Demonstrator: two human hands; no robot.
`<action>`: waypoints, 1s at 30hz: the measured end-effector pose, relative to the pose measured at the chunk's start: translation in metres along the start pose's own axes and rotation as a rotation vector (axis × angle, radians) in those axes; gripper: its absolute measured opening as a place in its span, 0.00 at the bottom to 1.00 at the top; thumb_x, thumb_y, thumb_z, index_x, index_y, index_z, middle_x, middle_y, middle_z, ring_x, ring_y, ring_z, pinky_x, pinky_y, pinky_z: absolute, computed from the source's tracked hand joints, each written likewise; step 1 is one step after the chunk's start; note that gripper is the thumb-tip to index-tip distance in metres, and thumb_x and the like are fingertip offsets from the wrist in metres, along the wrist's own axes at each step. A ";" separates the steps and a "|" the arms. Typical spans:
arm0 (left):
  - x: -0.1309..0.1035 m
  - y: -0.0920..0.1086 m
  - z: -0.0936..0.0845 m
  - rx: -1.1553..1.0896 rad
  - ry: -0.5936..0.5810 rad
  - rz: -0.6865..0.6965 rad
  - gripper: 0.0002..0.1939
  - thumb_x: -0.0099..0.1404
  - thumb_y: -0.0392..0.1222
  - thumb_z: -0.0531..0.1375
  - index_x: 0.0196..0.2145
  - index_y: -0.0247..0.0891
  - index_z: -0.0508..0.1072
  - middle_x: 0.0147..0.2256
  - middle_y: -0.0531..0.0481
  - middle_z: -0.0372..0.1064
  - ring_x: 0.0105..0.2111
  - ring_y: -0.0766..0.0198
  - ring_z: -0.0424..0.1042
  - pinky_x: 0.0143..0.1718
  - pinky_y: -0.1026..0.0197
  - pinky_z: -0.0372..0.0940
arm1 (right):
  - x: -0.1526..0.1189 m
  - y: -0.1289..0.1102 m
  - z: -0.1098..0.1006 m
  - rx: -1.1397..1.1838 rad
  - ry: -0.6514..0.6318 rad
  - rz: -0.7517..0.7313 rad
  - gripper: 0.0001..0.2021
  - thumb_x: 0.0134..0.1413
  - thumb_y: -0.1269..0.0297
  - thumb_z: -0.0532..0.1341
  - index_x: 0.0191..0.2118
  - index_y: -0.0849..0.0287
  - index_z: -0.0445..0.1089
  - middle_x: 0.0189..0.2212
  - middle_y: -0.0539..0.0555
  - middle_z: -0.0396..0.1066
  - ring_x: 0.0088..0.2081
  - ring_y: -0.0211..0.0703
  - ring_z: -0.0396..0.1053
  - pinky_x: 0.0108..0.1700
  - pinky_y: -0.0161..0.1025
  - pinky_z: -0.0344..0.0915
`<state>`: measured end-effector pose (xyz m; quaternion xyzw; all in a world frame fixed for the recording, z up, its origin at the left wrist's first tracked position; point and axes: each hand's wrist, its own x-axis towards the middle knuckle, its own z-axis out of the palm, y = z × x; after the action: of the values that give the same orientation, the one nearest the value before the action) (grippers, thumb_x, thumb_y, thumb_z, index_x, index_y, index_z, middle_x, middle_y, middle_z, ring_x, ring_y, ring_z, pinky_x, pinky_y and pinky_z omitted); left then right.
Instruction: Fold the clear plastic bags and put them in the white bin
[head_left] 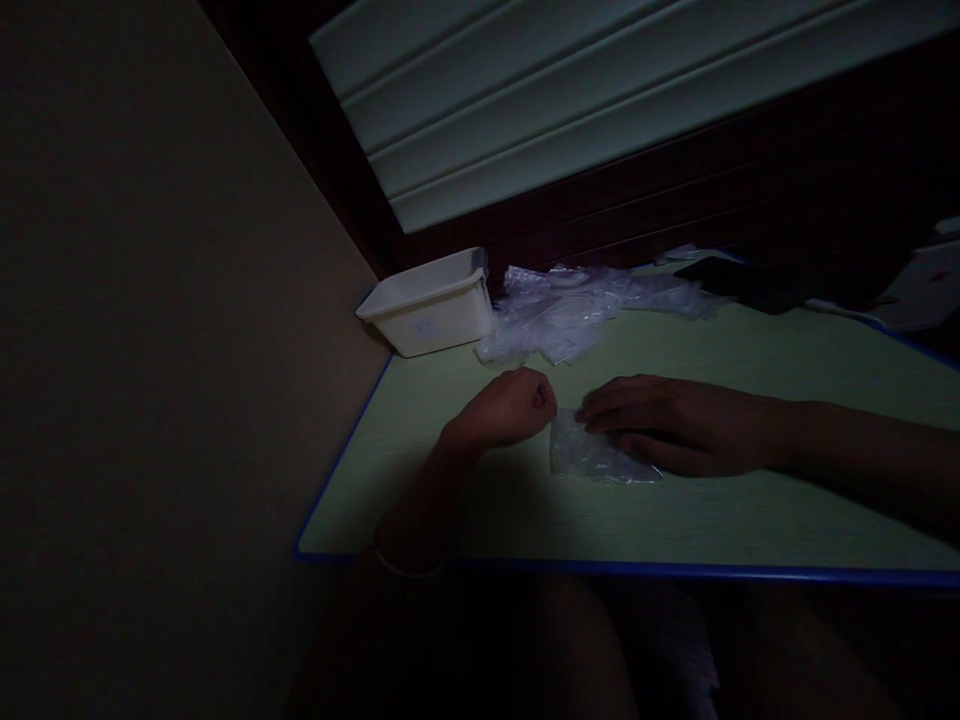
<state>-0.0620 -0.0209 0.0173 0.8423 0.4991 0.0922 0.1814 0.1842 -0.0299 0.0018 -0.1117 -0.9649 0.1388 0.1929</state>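
Observation:
A small clear plastic bag [592, 458] lies flat on the light green tabletop, crinkled and shiny. My left hand [514, 408] is closed, its curled fingers at the bag's upper left corner; the exact grip is hidden by the fingers. From the right, my right hand [671, 420] rests over the bag with fingers stretched out and pressed down on it. That hand covers the bag's upper right part. The scene is dim, so whatever may be inside the bag cannot be made out.
A white plastic bin [439, 318] stands at the table's back left, against the wall. Beside it spreads a loose heap of clear plastic bags [570, 305]. A dark flat item [750, 283] lies farther right. Blue edging [637, 569] runs along the table's [795, 520] front.

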 end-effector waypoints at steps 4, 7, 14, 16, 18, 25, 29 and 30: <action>-0.003 0.008 -0.005 0.027 -0.038 0.033 0.07 0.59 0.37 0.55 0.30 0.35 0.73 0.31 0.47 0.73 0.30 0.63 0.68 0.32 0.62 0.60 | -0.001 0.000 0.000 -0.002 0.006 0.002 0.17 0.60 0.69 0.56 0.53 0.64 0.70 0.53 0.63 0.69 0.57 0.50 0.64 0.58 0.48 0.63; -0.005 0.013 -0.007 0.053 -0.054 0.035 0.07 0.59 0.37 0.55 0.29 0.36 0.72 0.30 0.48 0.73 0.28 0.64 0.68 0.31 0.61 0.59 | -0.001 0.000 0.000 -0.009 0.002 0.004 0.17 0.60 0.69 0.56 0.53 0.64 0.70 0.54 0.63 0.69 0.57 0.49 0.64 0.58 0.47 0.63; -0.004 0.009 -0.006 0.003 -0.028 0.056 0.07 0.60 0.39 0.55 0.30 0.36 0.72 0.30 0.48 0.72 0.30 0.64 0.68 0.30 0.62 0.59 | -0.001 0.003 0.001 -0.023 -0.011 -0.012 0.17 0.60 0.69 0.56 0.54 0.65 0.69 0.54 0.64 0.69 0.57 0.49 0.64 0.58 0.46 0.62; -0.005 0.009 -0.006 -0.016 -0.022 0.053 0.07 0.60 0.39 0.55 0.32 0.35 0.72 0.31 0.48 0.72 0.31 0.64 0.69 0.31 0.62 0.60 | -0.001 0.003 0.002 -0.027 -0.015 -0.014 0.17 0.60 0.69 0.56 0.54 0.65 0.69 0.54 0.64 0.69 0.57 0.49 0.64 0.58 0.46 0.62; -0.006 0.010 -0.007 -0.030 -0.016 0.054 0.07 0.61 0.39 0.55 0.32 0.35 0.72 0.32 0.48 0.72 0.32 0.64 0.69 0.32 0.62 0.60 | -0.002 0.003 0.002 -0.027 -0.004 -0.017 0.17 0.61 0.69 0.56 0.55 0.64 0.69 0.55 0.64 0.68 0.57 0.49 0.64 0.58 0.47 0.63; -0.004 0.009 -0.007 -0.103 0.026 0.073 0.06 0.61 0.38 0.55 0.33 0.35 0.71 0.32 0.49 0.72 0.32 0.64 0.70 0.33 0.63 0.61 | -0.004 0.002 0.002 -0.008 0.035 0.005 0.18 0.60 0.67 0.57 0.55 0.61 0.70 0.57 0.63 0.67 0.57 0.51 0.65 0.57 0.48 0.64; -0.003 0.009 -0.003 -0.178 0.032 0.036 0.07 0.65 0.40 0.53 0.37 0.36 0.68 0.32 0.50 0.72 0.31 0.65 0.70 0.31 0.63 0.61 | -0.003 0.002 0.002 -0.020 0.014 0.007 0.18 0.60 0.67 0.57 0.56 0.62 0.69 0.57 0.64 0.67 0.57 0.51 0.65 0.57 0.49 0.63; -0.003 0.009 -0.002 -0.198 0.033 0.024 0.08 0.66 0.42 0.53 0.39 0.36 0.67 0.31 0.50 0.73 0.30 0.65 0.70 0.31 0.63 0.61 | -0.003 0.002 0.002 -0.019 0.017 0.004 0.18 0.60 0.67 0.57 0.55 0.62 0.69 0.57 0.63 0.67 0.57 0.51 0.65 0.58 0.49 0.63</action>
<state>-0.0561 -0.0269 0.0226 0.8247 0.4801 0.1569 0.2543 0.1867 -0.0290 -0.0012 -0.1167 -0.9643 0.1291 0.1995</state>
